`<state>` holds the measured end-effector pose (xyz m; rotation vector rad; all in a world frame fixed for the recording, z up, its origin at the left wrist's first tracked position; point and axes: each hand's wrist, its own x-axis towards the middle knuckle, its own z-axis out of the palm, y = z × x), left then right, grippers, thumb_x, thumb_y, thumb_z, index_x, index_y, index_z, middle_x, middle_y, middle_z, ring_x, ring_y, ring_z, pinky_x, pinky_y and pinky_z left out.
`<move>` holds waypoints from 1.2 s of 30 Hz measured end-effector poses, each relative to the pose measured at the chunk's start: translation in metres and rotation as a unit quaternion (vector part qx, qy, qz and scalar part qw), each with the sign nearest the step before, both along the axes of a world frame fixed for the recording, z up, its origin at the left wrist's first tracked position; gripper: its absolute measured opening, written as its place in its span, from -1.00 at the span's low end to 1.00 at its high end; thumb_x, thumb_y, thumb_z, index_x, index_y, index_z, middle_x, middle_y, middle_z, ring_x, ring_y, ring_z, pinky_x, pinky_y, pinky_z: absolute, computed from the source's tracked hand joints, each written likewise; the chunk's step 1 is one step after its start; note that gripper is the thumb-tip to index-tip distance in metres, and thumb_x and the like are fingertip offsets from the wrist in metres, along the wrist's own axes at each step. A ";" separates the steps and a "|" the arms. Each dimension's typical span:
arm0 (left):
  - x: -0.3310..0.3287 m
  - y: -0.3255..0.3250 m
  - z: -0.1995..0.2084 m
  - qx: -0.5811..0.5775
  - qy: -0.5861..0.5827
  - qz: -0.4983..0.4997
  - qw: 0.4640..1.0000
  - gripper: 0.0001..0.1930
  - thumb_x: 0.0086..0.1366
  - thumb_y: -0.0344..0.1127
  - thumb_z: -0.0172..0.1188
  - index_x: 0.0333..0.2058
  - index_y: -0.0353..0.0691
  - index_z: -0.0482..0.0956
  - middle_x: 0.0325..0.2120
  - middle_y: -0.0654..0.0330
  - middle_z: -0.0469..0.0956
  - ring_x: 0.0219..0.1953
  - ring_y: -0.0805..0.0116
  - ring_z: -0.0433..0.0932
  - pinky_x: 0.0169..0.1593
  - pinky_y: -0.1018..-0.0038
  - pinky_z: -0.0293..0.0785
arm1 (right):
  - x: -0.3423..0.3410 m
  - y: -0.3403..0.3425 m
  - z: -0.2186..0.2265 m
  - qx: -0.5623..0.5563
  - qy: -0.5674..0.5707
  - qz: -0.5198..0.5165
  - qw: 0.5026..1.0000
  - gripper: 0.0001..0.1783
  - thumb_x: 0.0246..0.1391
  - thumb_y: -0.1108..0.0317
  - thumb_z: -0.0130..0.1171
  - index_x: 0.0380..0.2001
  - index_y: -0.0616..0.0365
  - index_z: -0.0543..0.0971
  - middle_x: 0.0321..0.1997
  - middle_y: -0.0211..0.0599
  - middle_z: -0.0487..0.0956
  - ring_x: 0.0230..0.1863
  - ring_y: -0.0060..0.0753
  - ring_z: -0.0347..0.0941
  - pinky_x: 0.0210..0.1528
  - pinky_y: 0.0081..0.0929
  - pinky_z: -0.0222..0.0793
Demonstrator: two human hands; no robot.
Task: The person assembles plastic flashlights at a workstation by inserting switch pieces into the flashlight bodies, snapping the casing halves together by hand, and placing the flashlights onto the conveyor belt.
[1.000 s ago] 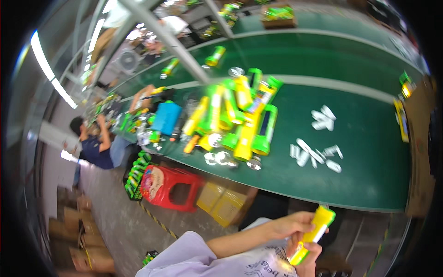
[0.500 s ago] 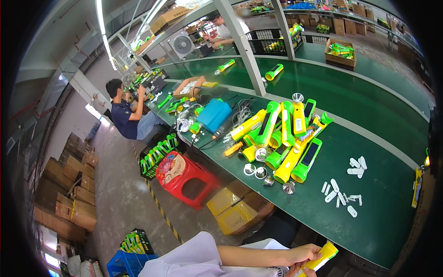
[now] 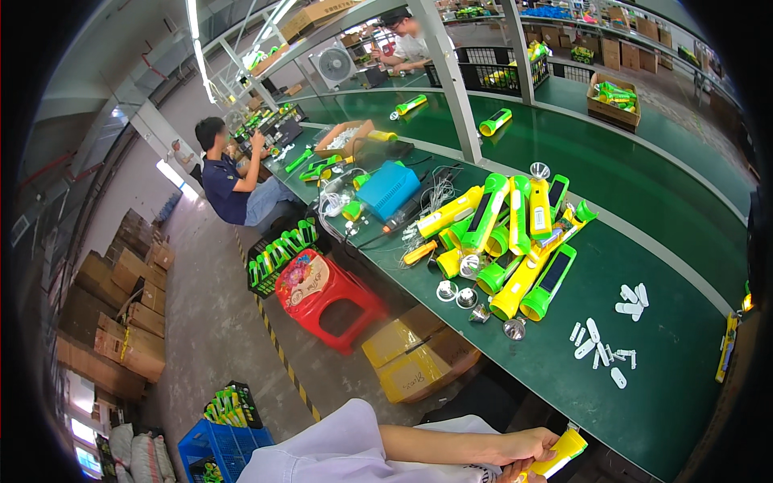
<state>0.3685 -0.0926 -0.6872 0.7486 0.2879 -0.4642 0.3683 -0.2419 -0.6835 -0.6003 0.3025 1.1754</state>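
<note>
At the lower edge, beside the table's near edge, both my hands are on a yellow torch housing (image 3: pixel 566 452) with a wide, open flared end. My left hand (image 3: pixel 533 443) is closed around it from above. My right hand (image 3: pixel 519 470) shows only in part at the bottom rim; its bent fingers press against the lower part of the housing. On the green table (image 3: pixel 644 427) lies a pile of green and yellow torches (image 3: pixel 515 241). Silvery reflector cups (image 3: pixel 514 328) lie by the pile. To its right are small white plastic parts (image 3: pixel 597 346) in two loose groups.
A blue box-shaped device (image 3: pixel 388 190) with cables stands left of the pile, near a yellow-handled tool (image 3: pixel 419 253). Below are a red stool (image 3: pixel 328 298) and a taped carton (image 3: pixel 415 366). A co-worker (image 3: pixel 233 181) sits farther along; another person (image 3: pixel 407 44) works across the table.
The whole view has shifted slightly, with the table's things now a little farther right. My hands keep hold of the yellow housing, almost in the same place.
</note>
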 end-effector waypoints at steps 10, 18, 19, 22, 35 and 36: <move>0.000 -0.008 -0.007 0.021 0.054 0.012 0.998 -0.82 0.43 -0.21 -0.04 -0.16 -0.13 0.48 -0.68 0.36 0.42 -0.81 0.67 0.26 -0.75 0.66 0.07 | -0.004 -0.001 -0.005 -0.073 -0.022 -0.032 0.997 -0.53 -0.12 0.01 0.08 -0.27 0.19 0.43 -0.44 -0.33 0.38 -0.42 -0.38 0.32 -0.34 -0.49 0.23; 0.003 -0.012 0.000 -0.011 0.041 0.016 0.999 -0.84 0.38 -0.26 0.05 -0.18 -0.16 0.53 -0.62 0.36 0.46 -0.76 0.67 0.28 -0.71 0.64 0.10 | -0.006 0.003 0.020 -0.144 -0.068 -0.034 0.987 -0.58 -0.09 0.01 0.07 -0.35 0.16 0.38 -0.50 -0.32 0.32 -0.47 -0.40 0.26 -0.37 -0.49 0.19; 0.002 -0.013 0.008 0.006 0.031 -0.009 0.999 -0.85 0.35 -0.30 0.09 -0.19 -0.18 0.56 -0.60 0.35 0.48 -0.71 0.67 0.32 -0.68 0.62 0.15 | -0.009 0.004 0.027 -0.096 -0.073 -0.037 0.992 -0.58 -0.09 0.02 0.08 -0.35 0.16 0.37 -0.50 -0.31 0.32 -0.47 -0.40 0.26 -0.37 -0.50 0.18; -0.006 0.003 0.005 0.097 -0.032 0.040 0.994 -0.78 0.22 -0.42 0.15 -0.15 -0.28 0.59 -0.39 0.24 0.60 -0.36 0.44 0.54 -0.24 0.42 0.47 | -0.021 0.007 -0.028 -0.124 -0.038 -0.176 0.976 -0.58 -0.27 0.05 0.11 -0.49 0.22 0.40 -0.74 -0.29 0.31 -0.80 -0.32 0.25 -0.73 -0.46 0.24; -0.006 0.011 0.018 -0.027 0.018 0.005 0.999 -0.57 0.24 -0.23 0.28 0.00 -0.35 0.46 -0.14 0.10 0.59 -0.15 0.37 0.58 -0.06 0.47 0.48 | 0.006 0.006 0.013 0.032 0.007 -0.020 0.999 -0.68 -0.32 0.29 0.14 -0.47 0.25 0.36 -0.70 -0.20 0.36 -0.74 -0.29 0.31 -0.65 -0.45 0.28; -0.006 0.009 0.018 -0.020 0.012 0.006 1.000 -0.56 0.26 -0.22 0.25 0.03 -0.35 0.44 -0.11 0.10 0.58 -0.12 0.37 0.57 -0.03 0.46 0.47 | 0.006 0.004 0.014 0.036 0.011 -0.020 0.999 -0.69 -0.33 0.29 0.14 -0.48 0.24 0.35 -0.71 -0.21 0.35 -0.74 -0.30 0.30 -0.66 -0.46 0.27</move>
